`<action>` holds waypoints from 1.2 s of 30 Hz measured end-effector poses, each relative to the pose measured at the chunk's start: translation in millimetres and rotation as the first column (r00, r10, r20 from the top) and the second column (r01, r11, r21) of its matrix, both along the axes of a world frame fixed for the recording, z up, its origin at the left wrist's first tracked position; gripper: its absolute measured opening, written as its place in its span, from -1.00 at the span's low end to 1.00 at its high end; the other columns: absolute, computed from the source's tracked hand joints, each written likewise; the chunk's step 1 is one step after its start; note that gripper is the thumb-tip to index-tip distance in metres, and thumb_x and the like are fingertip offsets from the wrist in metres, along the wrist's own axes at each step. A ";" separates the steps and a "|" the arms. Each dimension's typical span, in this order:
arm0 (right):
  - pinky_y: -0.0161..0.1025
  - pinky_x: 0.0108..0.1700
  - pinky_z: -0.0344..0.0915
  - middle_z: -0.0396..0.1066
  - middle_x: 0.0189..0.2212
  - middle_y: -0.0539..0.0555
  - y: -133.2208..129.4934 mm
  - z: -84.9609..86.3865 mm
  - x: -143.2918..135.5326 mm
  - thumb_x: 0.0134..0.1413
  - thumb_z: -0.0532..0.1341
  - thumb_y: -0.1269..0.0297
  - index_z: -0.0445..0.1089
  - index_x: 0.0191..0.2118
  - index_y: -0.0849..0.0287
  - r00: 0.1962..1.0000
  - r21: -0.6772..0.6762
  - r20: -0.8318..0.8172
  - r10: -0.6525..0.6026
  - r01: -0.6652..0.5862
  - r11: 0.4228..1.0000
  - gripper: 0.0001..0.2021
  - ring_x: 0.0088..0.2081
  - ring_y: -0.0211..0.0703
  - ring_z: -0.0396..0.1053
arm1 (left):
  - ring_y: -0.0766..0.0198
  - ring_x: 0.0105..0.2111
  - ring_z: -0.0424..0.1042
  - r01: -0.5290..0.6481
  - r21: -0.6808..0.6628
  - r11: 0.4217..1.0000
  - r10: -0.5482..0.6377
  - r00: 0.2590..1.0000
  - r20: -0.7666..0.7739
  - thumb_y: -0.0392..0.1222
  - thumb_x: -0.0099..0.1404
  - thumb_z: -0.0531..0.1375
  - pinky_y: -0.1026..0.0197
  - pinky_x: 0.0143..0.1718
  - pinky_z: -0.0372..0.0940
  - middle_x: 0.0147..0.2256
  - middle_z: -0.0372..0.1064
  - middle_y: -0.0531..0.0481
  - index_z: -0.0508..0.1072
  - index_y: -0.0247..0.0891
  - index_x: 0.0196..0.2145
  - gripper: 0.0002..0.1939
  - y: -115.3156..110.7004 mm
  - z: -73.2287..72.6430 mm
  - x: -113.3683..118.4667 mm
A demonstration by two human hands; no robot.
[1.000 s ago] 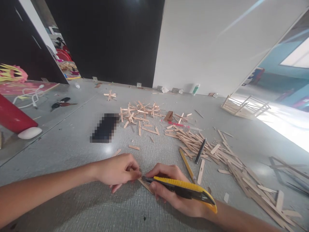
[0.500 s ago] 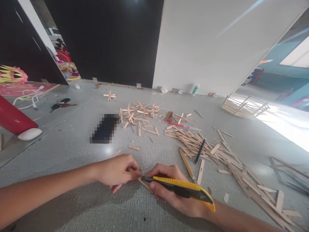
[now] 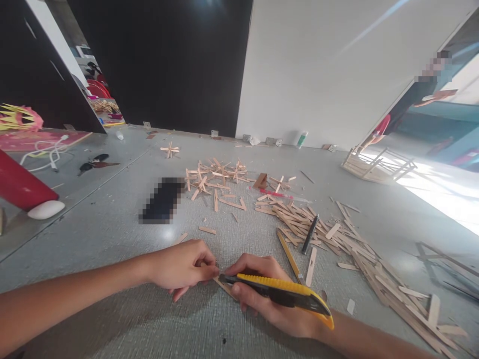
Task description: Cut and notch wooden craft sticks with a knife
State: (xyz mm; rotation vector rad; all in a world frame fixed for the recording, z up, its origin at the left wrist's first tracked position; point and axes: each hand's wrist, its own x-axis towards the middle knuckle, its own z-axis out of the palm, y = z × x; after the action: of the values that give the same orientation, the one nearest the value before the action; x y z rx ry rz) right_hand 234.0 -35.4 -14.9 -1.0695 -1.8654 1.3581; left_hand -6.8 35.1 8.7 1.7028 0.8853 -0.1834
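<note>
A yellow and black utility knife (image 3: 284, 291) lies in the grip of my right hand (image 3: 262, 284), its front end pointing left. Between my two hands is a thin wooden craft stick (image 3: 224, 288), slanting down to the right. My left hand (image 3: 187, 267) pinches the upper end of that stick between thumb and curled fingers. The knife's tip meets the stick close beside my left thumb; the blade itself is too small to make out. My right fingers are wrapped round the knife's front half.
A heap of craft sticks (image 3: 299, 219) spreads to the right, with a black pen (image 3: 310, 234) and a yellow pencil (image 3: 290, 254) beside it. Cut pieces (image 3: 220, 172) and a blurred dark rectangle (image 3: 162, 200) lie ahead. A stick frame (image 3: 377, 164) stands far right, near a person (image 3: 406, 99).
A person has come into view at the far right edge, behind the white panel. My hands, the knife and the stick have hardly moved.
</note>
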 end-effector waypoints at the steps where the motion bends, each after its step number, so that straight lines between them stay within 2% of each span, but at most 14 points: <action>1: -0.34 -0.41 0.34 0.46 -0.38 0.02 0.1 -0.4 0.0 0.34 0.22 0.04 0.48 -0.03 0.14 1.000 -0.001 0.003 0.003 -0.003 1.000 -0.71 -0.43 -0.26 0.43 | 0.36 -0.78 0.23 -0.001 -0.001 1.000 0.001 1.000 0.004 0.22 0.42 0.07 0.38 -0.76 0.05 -0.69 0.03 0.24 0.19 -0.17 -0.49 -0.53 0.0 -0.5 -0.1; 6: -0.31 -0.37 0.35 0.45 -0.41 0.00 0.9 -0.3 0.3 0.33 0.23 0.05 0.48 -0.02 0.14 1.000 0.018 -0.007 0.017 -0.017 1.000 -0.71 -0.43 -0.25 0.44 | 0.37 -0.78 0.24 0.003 0.001 1.000 -0.003 1.000 0.008 0.17 0.44 0.06 0.40 -0.76 0.03 -0.70 0.03 0.24 0.20 -0.17 -0.49 -0.55 0.1 -1.4 -0.3; 9: -0.29 -0.32 0.34 0.45 -0.44 -0.02 0.2 3.4 -0.5 0.33 0.23 0.07 0.49 -0.04 0.13 0.999 0.070 0.041 0.012 -0.015 0.997 -0.73 -0.44 -0.26 0.44 | 0.37 -0.79 0.23 0.008 0.000 1.000 -0.008 1.000 0.010 0.16 0.44 0.05 0.40 -0.76 0.03 -0.71 0.03 0.24 0.20 -0.17 -0.48 -0.56 -0.1 -0.4 0.0; 16: -0.31 -0.39 0.22 0.37 -0.48 -0.06 1.5 11.8 -5.3 0.41 0.11 0.14 0.41 -0.11 0.15 0.997 0.153 0.075 0.017 -0.028 0.988 -0.78 -0.52 -0.32 0.28 | 0.35 -0.79 0.22 -0.006 -0.020 1.000 0.005 1.000 -0.007 0.15 0.41 0.09 0.39 -0.77 0.05 -0.73 0.02 0.25 0.21 -0.17 -0.49 -0.58 0.5 -1.0 1.1; 19: -0.31 -0.40 0.17 0.30 -0.50 -0.09 8.1 13.6 -5.4 0.37 0.10 0.25 0.37 -0.14 0.15 0.989 0.219 0.092 0.114 -0.132 0.967 -0.86 -0.54 -0.34 0.18 | 0.35 -0.80 0.21 -0.006 -0.043 0.999 0.006 1.000 -0.001 0.16 0.39 0.10 0.39 -0.77 0.03 -0.73 0.02 0.24 0.18 -0.16 -0.52 -0.55 1.2 0.1 1.8; 22: -0.33 -0.46 0.09 0.20 -0.53 -0.13 14.1 13.3 -4.1 0.30 0.11 0.32 0.31 -0.17 0.15 0.975 0.229 0.069 0.213 -0.224 0.947 -0.93 -0.56 -0.35 0.07 | 0.34 -0.80 0.21 -0.003 -0.055 0.999 0.003 1.000 -0.006 0.14 0.39 0.10 0.39 -0.77 0.02 -0.77 0.00 0.24 0.15 -0.16 -0.56 -0.54 2.4 2.5 3.2; 25: -0.32 -0.46 0.07 0.12 -0.56 -0.17 16.0 12.2 -2.2 0.24 0.12 0.37 0.30 -0.15 0.14 0.975 0.261 0.102 0.195 -0.216 0.941 -0.91 -0.58 -0.35 0.06 | 0.36 -0.80 0.20 -0.024 -0.107 0.994 0.022 1.000 -0.021 0.09 0.38 0.12 0.40 -0.77 0.05 -0.77 0.04 0.24 0.20 -0.17 -0.56 -0.57 3.9 3.7 4.9; 28: -0.32 -0.42 0.10 0.14 -0.55 -0.16 15.2 12.4 0.2 0.24 0.09 0.39 0.29 -0.15 0.13 0.973 0.266 0.148 0.179 -0.213 0.940 -0.90 -0.56 -0.35 0.08 | 0.36 -0.80 0.21 -0.046 -0.145 0.988 0.041 0.998 -0.036 0.08 0.37 0.14 0.40 -0.77 0.05 -0.76 0.08 0.23 0.25 -0.18 -0.54 -0.60 5.2 3.7 6.0; 36: -0.32 -0.47 0.04 0.09 -0.55 -0.18 18.1 12.7 1.5 0.12 0.09 0.46 0.21 -0.23 0.10 0.964 0.239 0.110 0.242 -0.262 0.935 -0.87 -0.58 -0.35 -0.03 | 0.37 -0.81 0.18 -0.031 -0.082 0.996 0.030 0.999 -0.016 0.02 0.39 0.12 0.40 -0.77 0.02 -0.77 0.01 0.26 0.26 -0.18 -0.55 -0.61 3.1 4.0 7.1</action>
State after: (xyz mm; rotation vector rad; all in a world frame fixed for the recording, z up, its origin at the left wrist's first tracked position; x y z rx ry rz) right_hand 235.5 -17.3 -2.2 -0.7846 -2.2267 1.1843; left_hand 0.3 38.2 12.7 1.6122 0.9023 -0.2091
